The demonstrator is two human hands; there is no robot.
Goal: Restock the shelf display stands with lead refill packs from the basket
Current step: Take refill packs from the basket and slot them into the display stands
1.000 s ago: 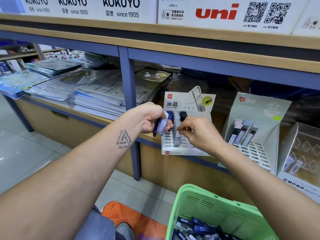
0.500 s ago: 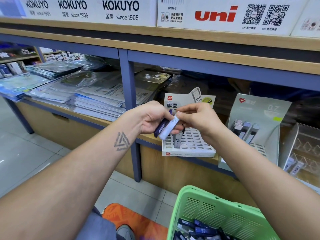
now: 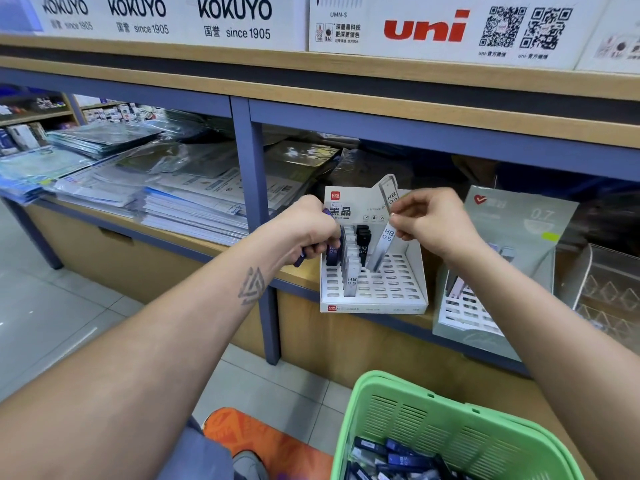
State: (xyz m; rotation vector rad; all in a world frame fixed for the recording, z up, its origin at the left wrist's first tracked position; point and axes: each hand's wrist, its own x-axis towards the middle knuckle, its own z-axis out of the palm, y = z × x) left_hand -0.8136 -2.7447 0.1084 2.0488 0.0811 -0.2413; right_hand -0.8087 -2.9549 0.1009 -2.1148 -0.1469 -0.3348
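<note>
The right hand (image 3: 433, 225) pinches the top of a slim, clear, rigid plastic lead refill pack (image 3: 381, 249), its foot in the white slotted cardboard display stand (image 3: 391, 292). At nine o'clock, the left hand (image 3: 311, 233) grips dark packs (image 3: 333, 252). Light, probably slippery: hold near the end.

Stacked paper packs (image 3: 194, 209), Kokuyo signs (image 3: 173, 19)

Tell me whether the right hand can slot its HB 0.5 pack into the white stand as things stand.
Probably yes: the right hand pinches the pack, tip already at the white stand's empty slots.
</note>
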